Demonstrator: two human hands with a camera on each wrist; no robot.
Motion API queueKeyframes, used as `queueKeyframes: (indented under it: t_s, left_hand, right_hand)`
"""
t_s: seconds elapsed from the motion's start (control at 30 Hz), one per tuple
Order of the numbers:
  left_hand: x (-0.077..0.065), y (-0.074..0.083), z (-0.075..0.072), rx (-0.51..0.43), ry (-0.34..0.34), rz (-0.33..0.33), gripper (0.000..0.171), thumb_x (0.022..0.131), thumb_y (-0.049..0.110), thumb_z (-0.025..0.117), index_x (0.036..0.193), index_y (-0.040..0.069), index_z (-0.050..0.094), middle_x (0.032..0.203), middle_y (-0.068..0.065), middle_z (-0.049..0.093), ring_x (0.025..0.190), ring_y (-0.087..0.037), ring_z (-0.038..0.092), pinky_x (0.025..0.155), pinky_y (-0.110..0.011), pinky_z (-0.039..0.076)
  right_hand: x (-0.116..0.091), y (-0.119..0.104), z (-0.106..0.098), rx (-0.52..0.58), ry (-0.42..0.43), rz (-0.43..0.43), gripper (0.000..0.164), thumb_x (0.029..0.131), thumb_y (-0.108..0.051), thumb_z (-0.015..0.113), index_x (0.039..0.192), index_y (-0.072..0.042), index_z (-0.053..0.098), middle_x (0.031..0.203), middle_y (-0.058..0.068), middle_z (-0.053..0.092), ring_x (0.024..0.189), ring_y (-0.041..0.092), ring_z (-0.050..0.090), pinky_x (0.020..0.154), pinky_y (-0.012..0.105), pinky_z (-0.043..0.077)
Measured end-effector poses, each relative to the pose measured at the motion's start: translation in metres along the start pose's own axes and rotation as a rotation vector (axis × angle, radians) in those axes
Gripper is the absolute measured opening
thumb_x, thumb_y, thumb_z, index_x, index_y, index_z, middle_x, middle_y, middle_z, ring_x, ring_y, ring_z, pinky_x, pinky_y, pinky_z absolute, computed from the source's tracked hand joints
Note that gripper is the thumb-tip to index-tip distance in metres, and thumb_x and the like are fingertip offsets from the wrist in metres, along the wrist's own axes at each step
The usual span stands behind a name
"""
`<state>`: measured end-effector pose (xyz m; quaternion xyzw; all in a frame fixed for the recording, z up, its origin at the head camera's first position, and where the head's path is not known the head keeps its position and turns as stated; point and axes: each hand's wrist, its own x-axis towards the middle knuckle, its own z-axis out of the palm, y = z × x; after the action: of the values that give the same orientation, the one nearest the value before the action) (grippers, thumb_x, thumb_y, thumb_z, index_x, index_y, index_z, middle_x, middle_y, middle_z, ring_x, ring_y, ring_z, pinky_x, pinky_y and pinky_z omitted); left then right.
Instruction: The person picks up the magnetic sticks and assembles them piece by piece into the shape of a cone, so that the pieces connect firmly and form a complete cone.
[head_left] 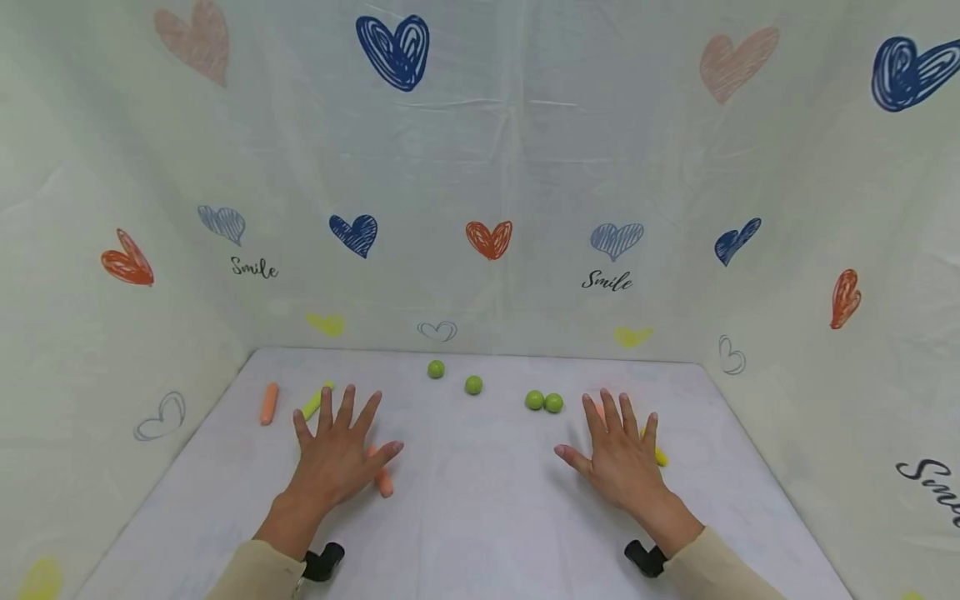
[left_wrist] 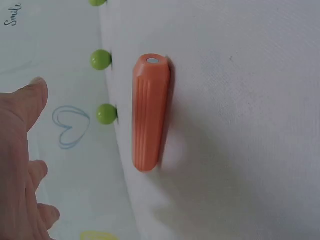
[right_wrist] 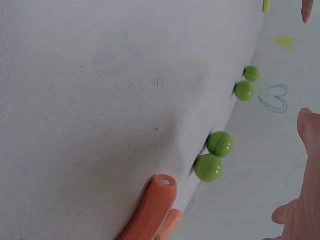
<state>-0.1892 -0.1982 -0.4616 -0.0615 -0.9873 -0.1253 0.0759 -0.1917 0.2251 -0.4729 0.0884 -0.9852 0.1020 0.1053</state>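
My left hand [head_left: 335, 462] is held over the left part of the table, its fingers straight and spread. Beneath its thumb lies a ridged orange stick [head_left: 383, 481] with a small hole in one end, shown whole as an orange stick [left_wrist: 151, 112] in the left wrist view. A yellow-green stick [head_left: 312, 406] lies by its fingertips. With fingers likewise spread, my right hand [head_left: 621, 458] partly hides a yellow stick [head_left: 661, 457] and an orange piece [head_left: 600, 412]. In the right wrist view, an orange stick [right_wrist: 151, 207] overlaps a paler orange piece [right_wrist: 170, 224]. Neither hand holds anything.
Several green balls lie toward the back, including a ball [head_left: 436, 369], another ball [head_left: 473, 385] and a close pair with one ball [head_left: 534, 400] on its left. Another orange stick [head_left: 269, 404] lies at far left. A heart-printed curtain [head_left: 480, 167] encloses the white table [head_left: 480, 533].
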Motion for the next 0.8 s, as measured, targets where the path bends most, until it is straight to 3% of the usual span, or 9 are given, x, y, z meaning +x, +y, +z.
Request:
queueKeyframes:
  t_s: [0.17, 0.3, 0.6, 0.8]
  left_hand:
    - [0.007, -0.001, 0.004, -0.024, 0.017, 0.01, 0.09, 0.097, 0.065, 0.063, 0.165, 0.012, 0.035, 0.17, -0.031, 0.02, 0.157, -0.06, 0.005, 0.116, -0.083, 0.007]
    - [0.019, -0.001, 0.008, -0.098, 0.0, -0.006, 0.093, 0.097, 0.063, 0.066, 0.166, 0.01, 0.031, 0.17, -0.032, 0.018, 0.157, -0.06, 0.005, 0.121, -0.077, 0.014]
    - [0.049, 0.006, 0.014, -0.42, -0.07, -0.081, 0.1, 0.094, 0.06, 0.072, 0.169, 0.02, 0.022, 0.176, -0.021, 0.011, 0.161, -0.048, 0.006, 0.121, -0.072, 0.024]
    - [0.065, 0.013, 0.017, -0.66, -0.11, -0.14, 0.096, 0.094, 0.052, 0.077, 0.169, 0.027, 0.023, 0.176, -0.018, 0.015, 0.158, -0.048, 0.023, 0.122, -0.065, 0.029]
  right_hand:
    - [0.001, 0.001, -0.001, 0.016, 0.009, -0.001, 0.099, 0.095, -0.072, 0.06, 0.165, -0.007, 0.033, 0.172, 0.025, 0.024, 0.159, 0.053, 0.013, 0.116, 0.084, 0.002]
    - [0.003, 0.002, 0.001, 0.029, 0.019, 0.006, 0.099, 0.095, -0.071, 0.062, 0.165, -0.007, 0.033, 0.171, 0.026, 0.024, 0.158, 0.053, 0.014, 0.117, 0.083, 0.003]
    - [0.006, 0.0, 0.002, 0.086, 0.052, -0.001, 0.096, 0.095, -0.059, 0.071, 0.164, -0.004, 0.033, 0.169, 0.028, 0.028, 0.157, 0.052, 0.02, 0.121, 0.077, 0.014]
    - [0.008, 0.001, 0.0, 0.246, 0.046, 0.04, 0.086, 0.097, -0.042, 0.075, 0.163, -0.004, 0.034, 0.169, 0.027, 0.028, 0.155, 0.05, 0.026, 0.121, 0.068, 0.029]
